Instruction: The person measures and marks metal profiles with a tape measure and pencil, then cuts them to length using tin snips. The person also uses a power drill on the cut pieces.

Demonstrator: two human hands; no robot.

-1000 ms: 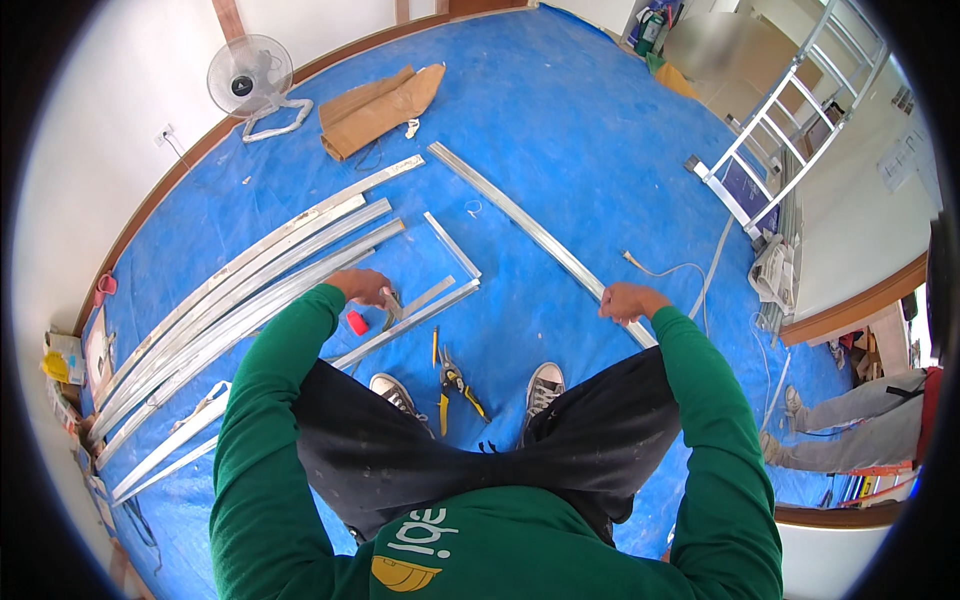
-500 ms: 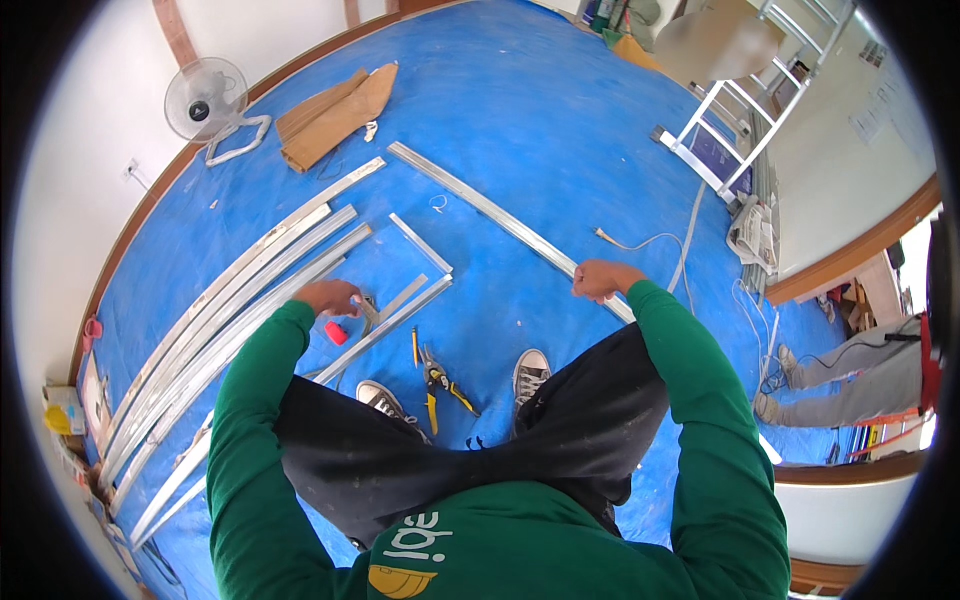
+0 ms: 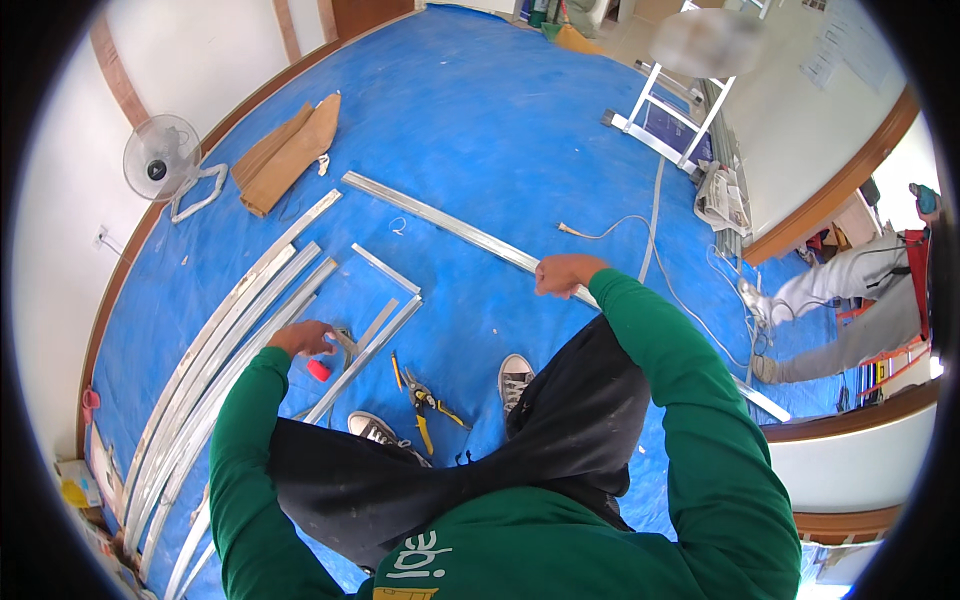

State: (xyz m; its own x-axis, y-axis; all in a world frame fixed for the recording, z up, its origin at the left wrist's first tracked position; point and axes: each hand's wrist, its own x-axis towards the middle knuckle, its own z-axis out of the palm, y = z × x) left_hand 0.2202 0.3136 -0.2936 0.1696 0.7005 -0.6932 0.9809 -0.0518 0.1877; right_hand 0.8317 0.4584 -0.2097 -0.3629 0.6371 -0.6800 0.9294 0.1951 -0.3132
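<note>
My right hand (image 3: 568,275) is closed around a long silvery metal channel (image 3: 450,222), which slants across the floor and runs on behind my right leg. My left hand (image 3: 306,338) hovers with loosely curled fingers, apparently empty, near a small red object (image 3: 318,370) and a metal square (image 3: 375,325). Beside the square, one thin metal channel (image 3: 365,358) meets a shorter metal piece (image 3: 386,268) at a corner. Yellow-and-black snips (image 3: 424,397) lie between my shoes, alongside an orange pencil-like tool (image 3: 396,370).
Several long metal channels (image 3: 215,365) lie at left. Farther off are folded brown cardboard (image 3: 290,155) and a fan (image 3: 160,165). A ladder (image 3: 660,120) stands at upper right. A cable (image 3: 640,235) crosses the blue floor sheet (image 3: 480,130). Another person's legs (image 3: 830,310) show at right.
The view has shifted, so most far things appear further left and lower. My right hand stays on the channel. My left fingers look slightly looser. The other person's legs have moved a little.
</note>
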